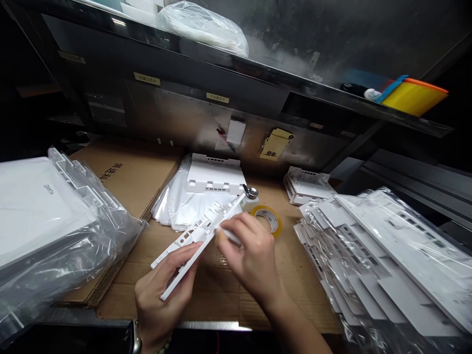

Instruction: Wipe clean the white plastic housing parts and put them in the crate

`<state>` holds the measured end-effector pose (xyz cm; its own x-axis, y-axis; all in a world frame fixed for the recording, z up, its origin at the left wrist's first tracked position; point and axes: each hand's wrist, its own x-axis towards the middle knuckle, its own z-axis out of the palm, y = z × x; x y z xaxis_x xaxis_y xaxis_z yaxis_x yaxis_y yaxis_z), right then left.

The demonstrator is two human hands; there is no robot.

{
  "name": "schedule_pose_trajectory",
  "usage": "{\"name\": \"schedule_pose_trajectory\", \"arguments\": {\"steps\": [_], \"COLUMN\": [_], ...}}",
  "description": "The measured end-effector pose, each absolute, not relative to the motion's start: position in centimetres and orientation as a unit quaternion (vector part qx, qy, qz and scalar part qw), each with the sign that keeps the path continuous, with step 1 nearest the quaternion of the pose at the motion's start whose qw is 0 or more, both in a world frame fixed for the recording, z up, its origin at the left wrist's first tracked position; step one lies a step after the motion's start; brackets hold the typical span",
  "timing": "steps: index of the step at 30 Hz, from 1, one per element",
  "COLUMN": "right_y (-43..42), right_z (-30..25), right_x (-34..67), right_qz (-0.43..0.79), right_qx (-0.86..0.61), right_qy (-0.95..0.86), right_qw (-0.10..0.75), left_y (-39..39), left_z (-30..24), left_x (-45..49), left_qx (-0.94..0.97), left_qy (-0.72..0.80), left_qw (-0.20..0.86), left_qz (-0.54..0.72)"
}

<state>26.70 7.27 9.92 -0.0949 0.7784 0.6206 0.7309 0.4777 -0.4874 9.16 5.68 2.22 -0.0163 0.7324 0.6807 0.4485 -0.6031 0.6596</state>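
My left hand [164, 295] grips the near lower end of a white plastic housing panel [202, 241]. The panel is tilted on edge, with ribs and rectangular cutouts along it. At its right edge, my right hand [254, 250] is closed, pinching a slim whitish piece [230, 236] against the panel or just beside it; its kind is hidden by the fingers. Beyond the panel, another white plastic housing [216, 174] lies on clear plastic bags [180, 196]. A roll of yellow tape [276, 223] rests just past my right hand, near a small round metal item [252, 192].
Bagged white panels are stacked at the right [368, 265], and a bagged white cover [33, 206] lies on cardboard [136, 162] at the left. More white housings [308, 184] sit at the back right. A shelf above holds a yellow container [415, 96] and a plastic bag [202, 27].
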Motion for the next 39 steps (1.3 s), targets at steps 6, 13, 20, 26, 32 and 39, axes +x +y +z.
{"name": "schedule_pose_trajectory", "arguments": {"steps": [6,13,20,26,32,39], "right_y": [6.1,4.3,4.7,1.8,5.2,3.3], "right_z": [10.9,11.5,11.9,12.0,12.8,14.5], "right_x": [26.1,25.3,27.5,25.4,31.7,38.6], "right_qz": [0.045,0.043,0.001,0.033,-0.026,-0.160], "right_qx": [-0.480,-0.463,-0.526,-0.437,-0.556,-0.588], "right_qy": [-0.757,-0.769,-0.696,-0.771,-0.666,-0.444], "right_qw": [0.441,0.439,0.488,0.462,0.496,0.657], "left_y": [5.4,4.9,3.9,3.4,1.8,0.4], "left_z": [3.1,4.3,4.7,5.2,6.0,9.3], "left_x": [8.5,8.5,8.8,8.8,8.6,8.3], "left_qx": [0.705,0.731,0.721,0.732,0.682,0.504], "left_qy": [0.393,0.370,0.369,0.356,0.398,0.518], "left_qw": [0.128,0.150,0.133,0.159,0.185,0.387], "left_qz": [0.577,0.553,0.571,0.559,0.585,0.572]}}
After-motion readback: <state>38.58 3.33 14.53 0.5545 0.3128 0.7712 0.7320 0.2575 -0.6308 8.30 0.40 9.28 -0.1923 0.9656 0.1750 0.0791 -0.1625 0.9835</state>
